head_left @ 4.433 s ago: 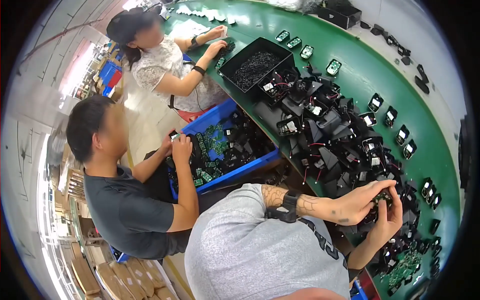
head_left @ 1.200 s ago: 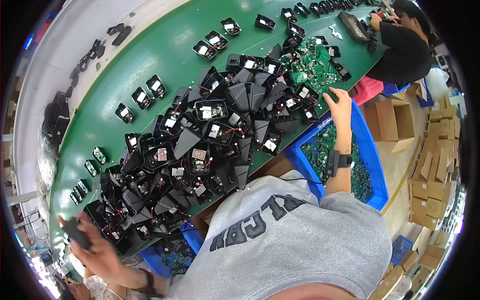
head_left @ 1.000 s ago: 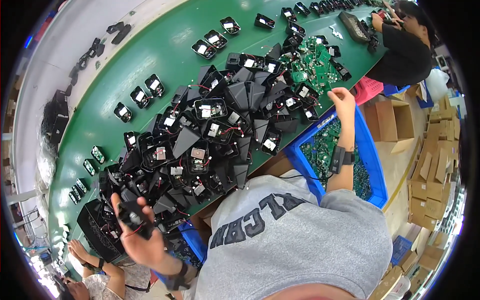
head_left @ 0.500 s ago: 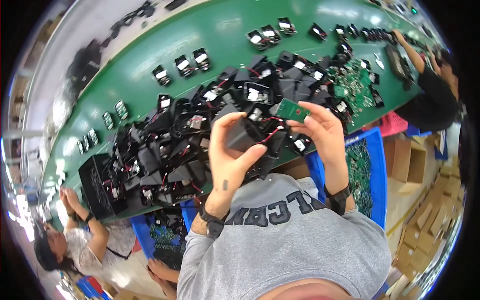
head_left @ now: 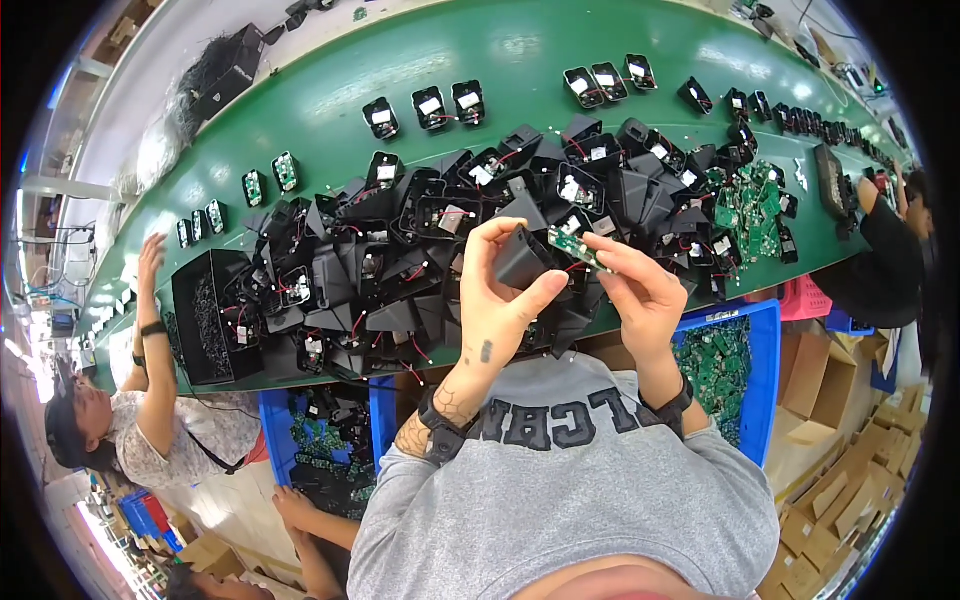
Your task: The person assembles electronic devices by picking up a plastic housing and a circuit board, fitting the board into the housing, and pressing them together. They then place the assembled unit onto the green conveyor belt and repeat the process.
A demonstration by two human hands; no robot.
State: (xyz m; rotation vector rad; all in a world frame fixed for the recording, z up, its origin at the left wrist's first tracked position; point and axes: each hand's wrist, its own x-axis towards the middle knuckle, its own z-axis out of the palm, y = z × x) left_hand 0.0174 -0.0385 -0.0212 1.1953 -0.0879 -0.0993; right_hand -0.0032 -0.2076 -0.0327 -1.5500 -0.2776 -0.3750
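My left hand [head_left: 503, 305] is wrapped round a black plastic housing [head_left: 522, 259], tilted with its opening to the right. Between the thumb and fingers of my right hand [head_left: 640, 290] is a small green circuit board [head_left: 577, 247], turned nearly edge-on, with small parts on its face. The board is held close to the housing's open end. A red wire [head_left: 578, 267] shows between the two; its ends are hidden by my fingers. Beneath both hands spreads a heap of black housings [head_left: 430, 215], many with wires and white-labelled parts inside.
A pile of green circuit boards [head_left: 755, 212] lies to the right on the green table [head_left: 330, 140]. Filled housings [head_left: 430, 107] stand in rows behind the heap. A black box [head_left: 215, 318] sits left. Blue bins [head_left: 765, 370] hold boards beside me. Other people [head_left: 150, 400] work at both sides.
The circuit board in my right hand has turned from face-on to nearly edge-on and come nearer the housing. The person at the left has raised a hand over the table.
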